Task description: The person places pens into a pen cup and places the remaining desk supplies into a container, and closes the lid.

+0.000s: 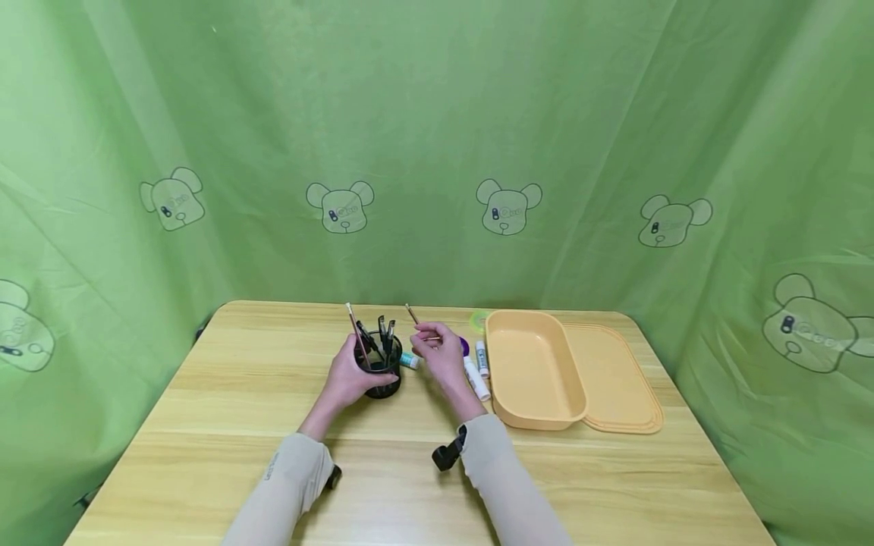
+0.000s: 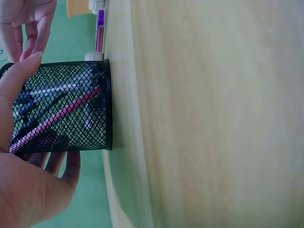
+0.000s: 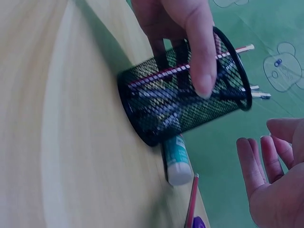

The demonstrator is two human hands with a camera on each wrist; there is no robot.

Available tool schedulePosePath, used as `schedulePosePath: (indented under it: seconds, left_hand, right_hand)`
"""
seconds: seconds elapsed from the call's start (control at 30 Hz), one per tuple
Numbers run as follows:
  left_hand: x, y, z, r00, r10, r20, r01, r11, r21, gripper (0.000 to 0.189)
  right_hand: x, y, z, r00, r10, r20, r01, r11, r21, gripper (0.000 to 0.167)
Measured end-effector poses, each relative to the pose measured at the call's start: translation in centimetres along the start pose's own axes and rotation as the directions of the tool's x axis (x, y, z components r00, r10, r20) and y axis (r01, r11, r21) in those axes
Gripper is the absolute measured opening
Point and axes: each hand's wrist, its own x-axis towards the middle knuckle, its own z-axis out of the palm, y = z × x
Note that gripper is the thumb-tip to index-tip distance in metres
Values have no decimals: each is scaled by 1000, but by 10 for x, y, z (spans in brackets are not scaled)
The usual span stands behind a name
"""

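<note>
My left hand (image 1: 351, 377) grips a black mesh pen holder (image 2: 61, 107), thumb on one side and fingers round the other. Its base is down at the tabletop. Inside stand a red-striped pencil (image 3: 161, 74) and several black pens (image 1: 386, 339), their tops above the rim. To the right of the holder, my right hand (image 1: 440, 355) hovers with loosely bent fingers, and the right wrist view shows nothing between them. Behind that hand, a reddish pencil (image 3: 192, 202) lies on the table. A teal-labelled glue stick (image 3: 176, 161) lies beside the holder.
Two white tubes (image 1: 476, 379) (image 1: 482, 359) lie right of my right hand, near a purple object (image 1: 465, 346). A pale green ring (image 1: 479, 320) is behind them. Farther right, a yellow-orange box (image 1: 536, 422) overlaps its flat lid (image 1: 617, 379). Green curtain (image 1: 423, 114) encloses the wooden table (image 1: 382, 485).
</note>
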Motion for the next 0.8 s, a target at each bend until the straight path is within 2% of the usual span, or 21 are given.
schedulePosePath:
  seconds: [0.2,0.53,0.8]
  left_hand:
    - [0,0,0,1000,-16,8,16,1000,0,101]
    - [-2,-1,-3,999,-43,15,43,999,18,101]
    - [-3,1,-7,999,-46,21,46,999,18,99]
  right_hand:
    - [6,2,-13,999,9,-37,-7,999,52,29]
    - [12,13,-22,994,30,-109,-35,999,-42,27]
    - [12,21,-24,992,75,-101,-84,993,-88,32]
